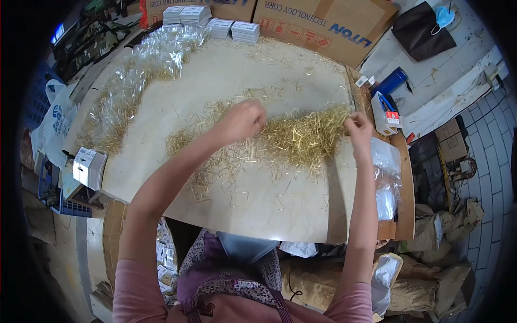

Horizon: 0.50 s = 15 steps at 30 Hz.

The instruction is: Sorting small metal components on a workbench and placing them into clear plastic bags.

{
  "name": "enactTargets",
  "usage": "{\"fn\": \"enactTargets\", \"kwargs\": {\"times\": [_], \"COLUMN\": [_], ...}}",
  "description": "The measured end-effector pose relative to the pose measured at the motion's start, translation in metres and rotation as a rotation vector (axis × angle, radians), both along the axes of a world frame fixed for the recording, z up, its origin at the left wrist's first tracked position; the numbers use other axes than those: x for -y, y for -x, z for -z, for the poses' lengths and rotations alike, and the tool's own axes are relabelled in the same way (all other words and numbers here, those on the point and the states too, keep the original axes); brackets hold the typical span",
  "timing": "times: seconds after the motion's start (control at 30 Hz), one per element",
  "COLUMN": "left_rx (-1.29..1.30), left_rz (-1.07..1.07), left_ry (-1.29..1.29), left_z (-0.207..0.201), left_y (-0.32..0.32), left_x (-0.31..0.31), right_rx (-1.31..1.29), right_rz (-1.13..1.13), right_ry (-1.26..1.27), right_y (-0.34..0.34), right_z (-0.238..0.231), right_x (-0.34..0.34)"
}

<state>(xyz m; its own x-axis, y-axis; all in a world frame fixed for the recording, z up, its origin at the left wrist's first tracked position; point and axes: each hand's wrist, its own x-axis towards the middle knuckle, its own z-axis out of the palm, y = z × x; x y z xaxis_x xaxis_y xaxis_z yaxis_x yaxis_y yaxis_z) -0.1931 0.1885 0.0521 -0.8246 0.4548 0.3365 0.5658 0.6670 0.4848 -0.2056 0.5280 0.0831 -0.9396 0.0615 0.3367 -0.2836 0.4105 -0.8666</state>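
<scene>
A heap of small, thin, gold-coloured bent wire pieces (301, 137) lies on the pale tabletop (258, 210), with more of them strewn to its left. Over the heap's left end is my left hand (241, 123), its fingers curled closed; whatever may be inside them is hidden. At the heap's right end my right hand (359, 133) has thumb and fingertips pinched together, close beside the wire pieces. What that pinch holds is too small to make out.
Filled clear plastic bags (129, 81) line the table's left side. Stacks of white cards (245, 31) stand at the back before cardboard boxes (323, 24); another card stack (89, 168) sits at the left edge. On the right lie clear empty bags (385, 183) and a white tray (383, 116).
</scene>
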Motion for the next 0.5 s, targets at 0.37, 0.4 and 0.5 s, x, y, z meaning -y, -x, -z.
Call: {"fn": "enactTargets", "kwargs": {"times": [0.37, 0.4, 0.5], "left_rx": [-0.419, -0.235, 0.178], "left_rz": [0.023, 0.102, 0.237], "left_ry": [-0.606, -0.512, -0.099], "left_z": [-0.138, -0.126, -0.094], "left_y": [0.047, 0.052, 0.057], "left_x": [-0.033, -0.035, -0.049], "right_rx": [-0.64, -0.496, -0.33], "right_rz": [0.407, 0.405, 0.853], "right_ry": [0.102, -0.04, -0.55], "right_y": [0.117, 0.117, 0.151], "right_z": [-0.11, -0.108, -0.056], "right_x": [-0.04, -0.037, -0.07]}}
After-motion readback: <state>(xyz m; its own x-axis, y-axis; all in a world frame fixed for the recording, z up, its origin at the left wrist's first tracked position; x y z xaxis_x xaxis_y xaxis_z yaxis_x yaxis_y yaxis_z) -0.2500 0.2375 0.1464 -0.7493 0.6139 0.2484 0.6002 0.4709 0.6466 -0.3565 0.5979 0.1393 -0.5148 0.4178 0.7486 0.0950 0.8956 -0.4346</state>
